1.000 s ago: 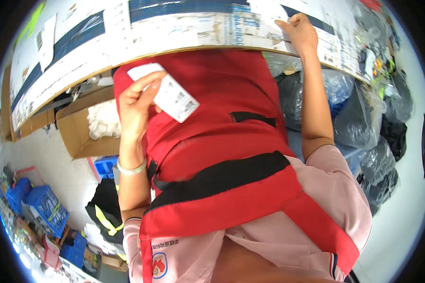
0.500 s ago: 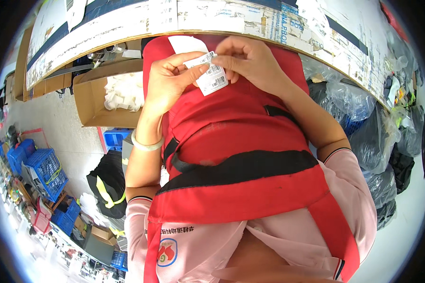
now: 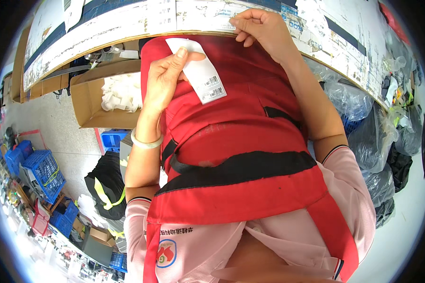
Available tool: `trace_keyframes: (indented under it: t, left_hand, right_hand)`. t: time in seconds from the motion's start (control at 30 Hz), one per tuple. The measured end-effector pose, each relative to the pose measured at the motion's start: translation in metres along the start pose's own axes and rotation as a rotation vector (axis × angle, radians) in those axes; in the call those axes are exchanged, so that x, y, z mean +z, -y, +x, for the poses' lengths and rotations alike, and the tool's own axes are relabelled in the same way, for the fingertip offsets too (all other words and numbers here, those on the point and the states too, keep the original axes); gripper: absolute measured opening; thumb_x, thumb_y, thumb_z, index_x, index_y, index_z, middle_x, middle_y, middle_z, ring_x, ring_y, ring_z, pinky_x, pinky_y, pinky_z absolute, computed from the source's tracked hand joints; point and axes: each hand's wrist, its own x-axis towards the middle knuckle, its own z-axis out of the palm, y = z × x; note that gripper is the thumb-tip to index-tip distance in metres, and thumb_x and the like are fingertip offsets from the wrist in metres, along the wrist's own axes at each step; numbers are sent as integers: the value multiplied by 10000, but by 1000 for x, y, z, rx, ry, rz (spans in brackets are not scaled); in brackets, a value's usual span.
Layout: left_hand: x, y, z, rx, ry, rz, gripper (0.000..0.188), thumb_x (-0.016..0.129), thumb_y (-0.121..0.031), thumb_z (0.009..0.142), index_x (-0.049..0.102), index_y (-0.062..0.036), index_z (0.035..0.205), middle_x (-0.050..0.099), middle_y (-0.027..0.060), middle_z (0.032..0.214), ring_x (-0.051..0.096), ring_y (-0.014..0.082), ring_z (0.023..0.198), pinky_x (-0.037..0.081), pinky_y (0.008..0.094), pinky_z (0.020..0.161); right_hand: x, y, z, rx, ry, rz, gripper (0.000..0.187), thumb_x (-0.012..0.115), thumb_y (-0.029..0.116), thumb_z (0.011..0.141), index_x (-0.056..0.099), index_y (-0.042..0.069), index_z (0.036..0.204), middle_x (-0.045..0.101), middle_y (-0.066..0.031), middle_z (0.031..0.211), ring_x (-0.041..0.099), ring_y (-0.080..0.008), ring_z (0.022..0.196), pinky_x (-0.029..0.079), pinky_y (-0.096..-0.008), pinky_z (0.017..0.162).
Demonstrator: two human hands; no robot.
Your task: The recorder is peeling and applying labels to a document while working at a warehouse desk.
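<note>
My left hand (image 3: 164, 78) is closed on a white strip of barcode labels (image 3: 200, 73), its thumb lying over the upper part. The strip hangs at a slant above my red apron (image 3: 241, 108), with printed barcodes showing at its lower end. Up at the edge of the worktable (image 3: 198, 20), my right hand (image 3: 267, 35) has thumb and forefinger pinched together over the tabletop. Whatever sits between those fingertips is too small to make out. The two hands are apart.
Under the table on the left stands an open cardboard box (image 3: 87, 106) of white scraps. Blue crates (image 3: 45, 172) and a black bag (image 3: 101, 184) are on the floor at left. Grey plastic bags (image 3: 373, 137) pile up at right. Worn tape and paper cover the tabletop.
My right hand has left the label strip and moved up and right to the table edge. The strip in my left hand now hangs longer and more fully in view.
</note>
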Motion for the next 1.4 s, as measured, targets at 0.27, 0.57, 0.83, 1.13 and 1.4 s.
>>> trace_keyframes:
  t: [0.27, 0.57, 0.83, 1.13, 1.4]
  left_hand:
    - [-1, 2, 3, -30, -20, 34, 394, 528, -333, 972, 701, 20, 993, 674, 63, 776, 593, 89, 650, 485, 219, 596]
    - [0, 4, 3, -23, -24, 47, 348, 564, -303, 955, 705, 13, 987, 674, 62, 761, 588, 92, 605, 488, 219, 549]
    - [1, 5, 4, -6, -29, 70, 300, 593, -268, 940, 707, 4, 991, 678, 56, 768, 588, 92, 604, 488, 222, 541]
    - [3, 7, 4, -16, -42, 26, 255, 610, -230, 931, 711, -3, 988, 682, 51, 776, 590, 89, 607, 485, 218, 537]
    - [-3, 9, 3, -98, -13, 52, 283, 599, -233, 934, 692, 16, 1031, 697, 65, 936, 625, 112, 820, 500, 250, 757]
  right_hand:
    - [4, -7, 13, 24, 1, -25, 216, 654, 209, 892, 671, 2, 952, 640, -28, 749, 592, -66, 623, 482, -177, 543]
    - [5, 4, 12, 73, 20, 37, 170, 621, 114, 894, 624, -53, 861, 642, -97, 730, 612, -141, 575, 501, -239, 490]
    - [5, 4, 12, 57, 19, 36, 173, 626, 113, 887, 622, -58, 861, 641, -98, 726, 611, -143, 570, 504, -242, 489]
    - [11, 16, 6, 24, -10, -39, 163, 623, 89, 877, 625, -72, 854, 640, -105, 714, 618, -143, 570, 508, -245, 492]
    - [14, 17, 7, 33, -20, -92, 168, 618, 86, 878, 622, -80, 856, 637, -106, 713, 617, -144, 574, 511, -245, 499]
